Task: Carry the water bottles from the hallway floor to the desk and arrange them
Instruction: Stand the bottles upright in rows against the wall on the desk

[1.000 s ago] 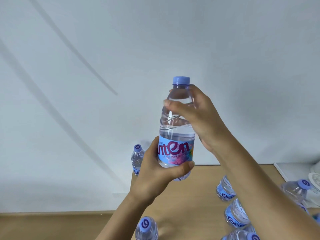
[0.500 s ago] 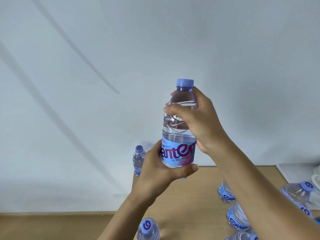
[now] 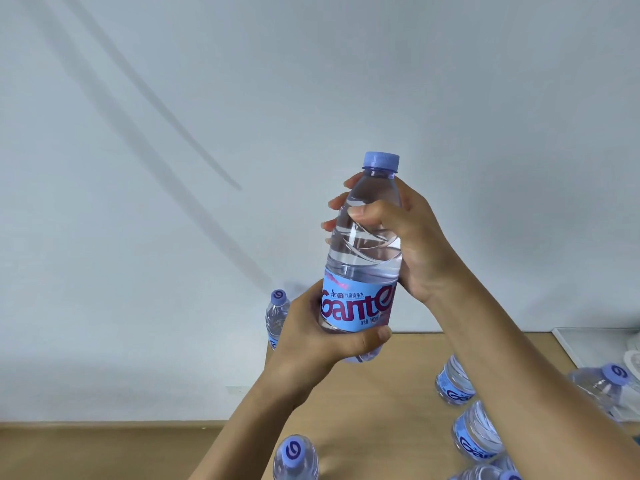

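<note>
- Fingers (image 3: 337, 204) of the right hand (image 3: 412, 237) curl around the clear upper body of a water bottle (image 3: 363, 258), their tips showing past its left edge while the thumb presses on the near face just below the neck.
- Left hand (image 3: 322, 337) cups the bottom of the same bottle: the thumb lies across the near side under the label, and the other fingers wrap behind it out of sight.
- Both hands hold the bottle upright in the air, above the far part of the wooden desk (image 3: 391, 393) and in front of the pale wall (image 3: 207, 98).
- Its blue cap (image 3: 381, 161) is on, and the blue label (image 3: 358, 308) with dark red lettering faces the camera.
- One bottle (image 3: 276, 315) stands at the desk's far left corner against the wall, partly hidden behind the left hand.
- Another bottle (image 3: 295, 457) stands at the near left edge, seen from above, its cap marked with a swirl.
- To the right of the right forearm stand two more labelled bottles, one farther back (image 3: 454, 384) and one nearer (image 3: 478, 433), close beside each other.
- A further bottle (image 3: 601, 388) stands at the right edge of view, and parts of others (image 3: 485, 474) show at the bottom edge.
- A white tray-like object (image 3: 595, 344) lies on the desk's far right corner; what it is cannot be told.
- Two long grey shadows (image 3: 166, 126) slant across the wall.
</note>
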The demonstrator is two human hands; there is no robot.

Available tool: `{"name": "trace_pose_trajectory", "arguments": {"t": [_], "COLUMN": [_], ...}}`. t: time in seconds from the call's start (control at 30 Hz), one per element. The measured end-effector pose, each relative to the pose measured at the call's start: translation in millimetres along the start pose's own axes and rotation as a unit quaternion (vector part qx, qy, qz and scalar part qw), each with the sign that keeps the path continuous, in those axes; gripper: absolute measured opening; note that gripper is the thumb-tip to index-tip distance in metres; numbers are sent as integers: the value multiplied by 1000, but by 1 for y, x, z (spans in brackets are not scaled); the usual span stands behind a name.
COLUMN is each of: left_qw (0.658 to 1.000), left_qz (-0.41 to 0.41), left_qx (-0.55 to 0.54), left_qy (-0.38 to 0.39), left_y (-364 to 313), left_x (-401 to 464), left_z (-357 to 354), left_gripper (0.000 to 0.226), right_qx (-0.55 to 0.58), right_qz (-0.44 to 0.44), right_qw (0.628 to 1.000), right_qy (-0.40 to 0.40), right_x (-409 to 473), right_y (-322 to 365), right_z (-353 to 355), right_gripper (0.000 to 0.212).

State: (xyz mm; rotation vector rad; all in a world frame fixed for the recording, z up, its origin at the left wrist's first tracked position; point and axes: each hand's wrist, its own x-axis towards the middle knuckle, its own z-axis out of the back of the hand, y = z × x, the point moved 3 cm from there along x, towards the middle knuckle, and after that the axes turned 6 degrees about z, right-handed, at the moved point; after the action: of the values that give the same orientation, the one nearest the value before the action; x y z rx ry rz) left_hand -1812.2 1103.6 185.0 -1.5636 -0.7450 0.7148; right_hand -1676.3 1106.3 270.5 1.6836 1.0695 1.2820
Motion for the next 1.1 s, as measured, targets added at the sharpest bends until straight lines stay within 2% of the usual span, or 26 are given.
{"name": "trace_pose_trajectory", "arguments": {"t": [0.13, 0.23, 0.33, 0.47, 0.6, 0.7, 0.87, 0.97, 1.1], "left_qw": [998, 994, 995, 996, 998, 998, 998, 997, 994], "left_qz": [-17, -36, -46, -38, -30, -22, -12, 1, 13], "left_qx": [11, 46, 37, 48, 51, 59, 67, 80, 109], "left_qy": [-59, -94, -86, -62, -3, 22, 9, -5, -7], "left_y": [3, 3, 6, 10, 11, 13, 28, 42, 59], "left_x": [-2, -2, -3, -1, 1, 4, 12, 17, 26], "left_z": [-4, -5, -7, -7, -3, -1, 4, 7, 12], "left_gripper": [47, 47, 47, 57, 56, 51, 45, 41, 46], "right_qx": [-100, -101, -126, -122, -123, -126, -184, -236, -235], "right_qz": [31, 34, 46, 48, 53, 44, -17, -73, -55], "right_qw": [994, 993, 989, 990, 989, 989, 982, 969, 970], "right_qy": [-25, -47, -66, -59, -63, -62, -27, 14, -1], "right_x": [-1, -3, -3, -4, -3, -4, -4, -5, -8], "right_y": [6, 5, 3, 2, -2, -7, -18, -28, -40], "right_z": [-1, -2, -3, -1, 5, 10, 17, 25, 32], "right_gripper": [25, 26, 18, 17, 17, 20, 37, 30, 15]}}
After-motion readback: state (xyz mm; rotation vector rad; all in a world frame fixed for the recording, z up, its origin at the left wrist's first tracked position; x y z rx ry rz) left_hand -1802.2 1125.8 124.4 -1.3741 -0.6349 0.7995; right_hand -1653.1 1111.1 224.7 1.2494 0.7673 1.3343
